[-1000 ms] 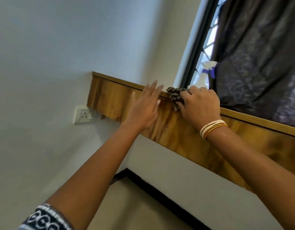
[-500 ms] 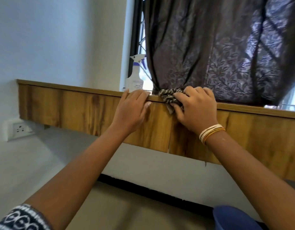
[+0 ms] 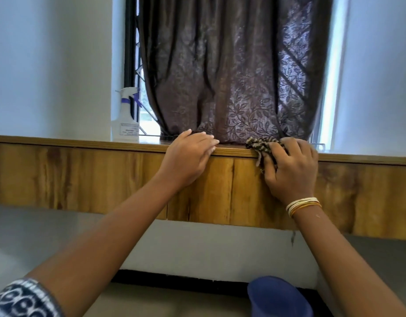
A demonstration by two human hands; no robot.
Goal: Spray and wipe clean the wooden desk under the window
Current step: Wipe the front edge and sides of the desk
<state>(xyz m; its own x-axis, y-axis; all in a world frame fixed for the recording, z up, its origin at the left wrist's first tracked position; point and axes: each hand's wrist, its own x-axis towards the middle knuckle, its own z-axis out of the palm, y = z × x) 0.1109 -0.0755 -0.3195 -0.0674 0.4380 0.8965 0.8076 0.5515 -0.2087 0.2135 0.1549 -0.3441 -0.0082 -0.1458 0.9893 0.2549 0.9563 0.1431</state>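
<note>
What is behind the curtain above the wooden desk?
Beside the curtain, at its left edge, dark window bars and daylight show, with the spray bottle standing there. Directly behind the cloth, the window is hidden.

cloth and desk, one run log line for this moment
right hand: grips cloth on desk edge | left hand: rests on edge | spray bottle: upright on desk

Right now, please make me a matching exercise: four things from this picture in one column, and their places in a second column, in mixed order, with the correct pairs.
Things:
1. spray bottle
2. striped cloth
3. left hand
4. blue bucket

Places:
a. on the floor, lower right
b. gripped by the right hand at the desk edge
c. standing left of the curtain
d. resting on the desk edge, holding nothing

Pairs: 1-c, 2-b, 3-d, 4-a
</note>
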